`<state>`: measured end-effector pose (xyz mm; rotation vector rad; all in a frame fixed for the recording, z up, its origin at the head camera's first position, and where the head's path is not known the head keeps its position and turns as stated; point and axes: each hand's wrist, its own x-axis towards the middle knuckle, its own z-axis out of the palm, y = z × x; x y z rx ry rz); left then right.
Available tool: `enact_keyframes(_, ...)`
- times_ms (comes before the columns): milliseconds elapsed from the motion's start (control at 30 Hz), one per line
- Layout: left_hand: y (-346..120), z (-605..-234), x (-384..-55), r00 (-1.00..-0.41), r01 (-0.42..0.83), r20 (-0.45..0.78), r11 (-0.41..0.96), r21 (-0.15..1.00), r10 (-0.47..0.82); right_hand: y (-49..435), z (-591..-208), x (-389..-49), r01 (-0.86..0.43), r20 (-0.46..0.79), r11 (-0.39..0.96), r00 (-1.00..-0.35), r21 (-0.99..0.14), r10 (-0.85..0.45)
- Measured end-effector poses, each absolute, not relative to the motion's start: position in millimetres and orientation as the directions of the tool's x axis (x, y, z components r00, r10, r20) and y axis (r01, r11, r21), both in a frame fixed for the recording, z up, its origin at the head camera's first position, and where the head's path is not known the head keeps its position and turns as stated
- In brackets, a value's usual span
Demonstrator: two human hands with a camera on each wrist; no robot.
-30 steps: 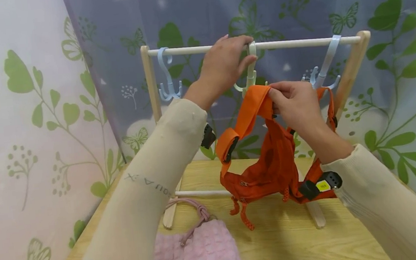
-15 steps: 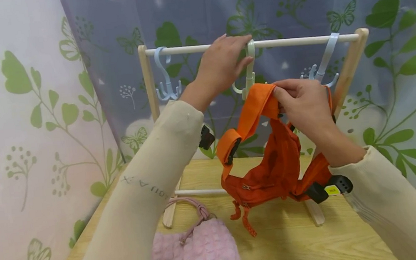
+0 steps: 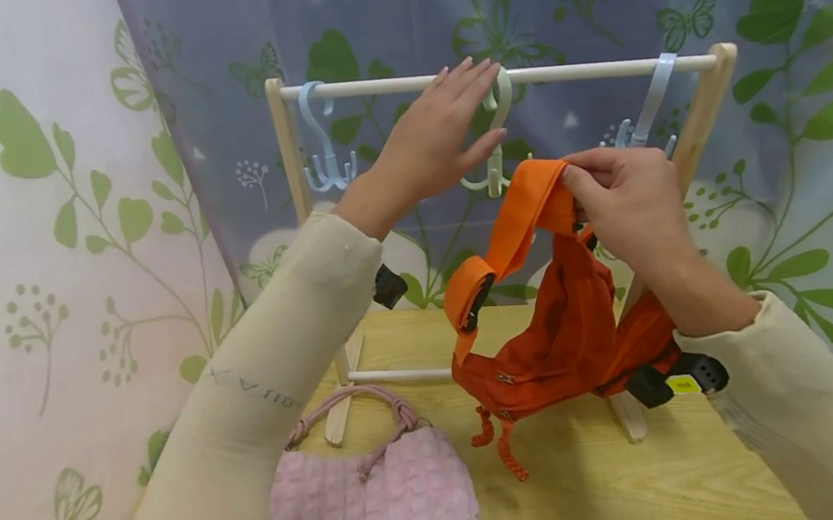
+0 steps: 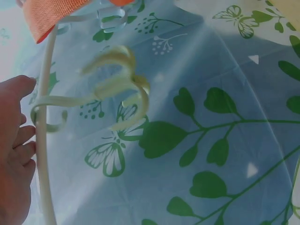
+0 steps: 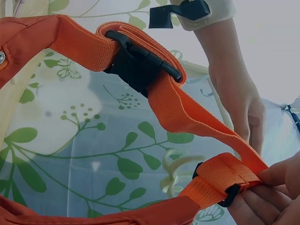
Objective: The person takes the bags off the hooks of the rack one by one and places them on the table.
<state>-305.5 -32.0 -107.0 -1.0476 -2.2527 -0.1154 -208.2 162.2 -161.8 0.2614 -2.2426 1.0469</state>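
Observation:
An orange waist bag (image 3: 545, 348) hangs in the air in front of the rack, its webbing strap (image 3: 524, 208) pinched between the thumb and fingers of my right hand (image 3: 630, 210). In the right wrist view a black buckle (image 5: 140, 65) shows on that strap. My left hand (image 3: 435, 137), fingers straight, lies against the white top rail (image 3: 587, 71) beside a pale green hook hanger (image 3: 503, 126). The left wrist view shows the hanger (image 4: 117, 79) with its curved prongs and the fingers at the rail; no grip on the hanger is visible.
Light blue hook hangers hang on the rail at the left (image 3: 322, 139) and the right (image 3: 652, 103). A pink quilted handbag (image 3: 379, 498) lies on the wooden table (image 3: 596, 485) at the front left. Wooden rack legs (image 3: 631, 417) stand on either side.
The right hand has moved a little to the right with the waist bag, away from the green hanger. The left hand's fingers have straightened along the rail. The green hanger has turned slightly.

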Motion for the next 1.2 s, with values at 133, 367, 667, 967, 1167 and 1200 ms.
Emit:
enact_keyframes(133,-36.8,-110.6,-298.4,-0.460,0.746,0.597,0.651,-0.142,0.657,166.3,-160.5,-204.7,-0.432,0.625,0.649,-0.776,-0.626,0.087)
enact_keyframes(367,-46.0,-129.1,-279.6,-0.441,0.799,0.616,0.598,-0.062,0.653,164.9,-159.1,-200.1,-0.431,0.605,0.622,-0.791,-0.653,0.087)
enact_keyframes(667,-49.7,-162.8,-242.3,-0.572,0.778,0.497,0.624,0.075,0.653,163.4,-154.9,-195.9,-0.435,0.605,0.599,-0.789,-0.672,0.106)
enact_keyframes(967,-55.0,-194.8,-217.1,-0.673,0.720,0.422,0.669,0.183,0.608,162.8,-152.7,-190.9,-0.411,0.582,0.587,-0.803,-0.698,0.129)
enact_keyframes(1167,-54.2,-208.0,-206.8,-0.684,0.707,0.414,0.686,0.174,0.600,160.6,-152.3,-188.1,-0.423,0.580,0.554,-0.802,-0.717,0.139)
enact_keyframes(1200,-53.9,-209.8,-205.7,-0.680,0.707,0.427,0.687,0.166,0.596,159.9,-152.0,-187.3,-0.425,0.580,0.549,-0.802,-0.719,0.139)
